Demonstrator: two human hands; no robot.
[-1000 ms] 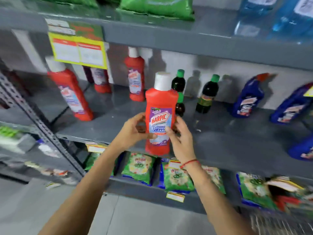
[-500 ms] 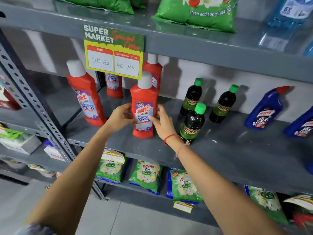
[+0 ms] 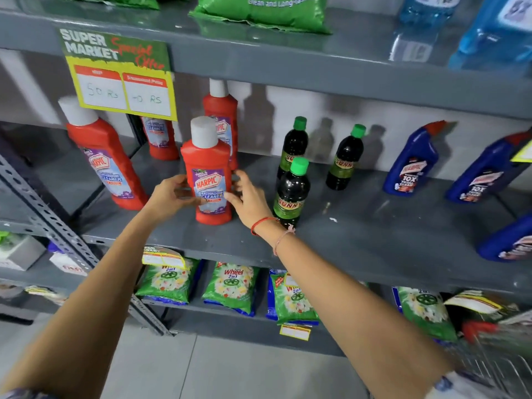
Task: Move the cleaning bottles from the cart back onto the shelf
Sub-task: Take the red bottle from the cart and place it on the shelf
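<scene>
A red Harpic bathroom-cleaner bottle (image 3: 208, 174) with a white cap stands upright on the grey middle shelf (image 3: 359, 243). My left hand (image 3: 169, 197) holds its left side, thumb across the label. My right hand (image 3: 247, 198) is at the bottle's right side with its fingers spread and loosened, one fingertip at the label's edge. Three more red Harpic bottles stand on the same shelf: one at the left (image 3: 103, 162), one behind the price sign (image 3: 159, 138), one right behind the held bottle (image 3: 221, 110). The wire cart (image 3: 495, 367) shows at the bottom right corner.
Three dark green-capped Sunny bottles (image 3: 292, 191) stand just right of my right hand. Blue Harpic bottles (image 3: 411, 165) fill the shelf's right end. A yellow price sign (image 3: 121, 90) hangs from the upper shelf. Green detergent packs (image 3: 231, 286) lie on the shelf below.
The red bottle went from in front of the shelf onto it and now stands there. My right hand's fingers have loosened from its side.
</scene>
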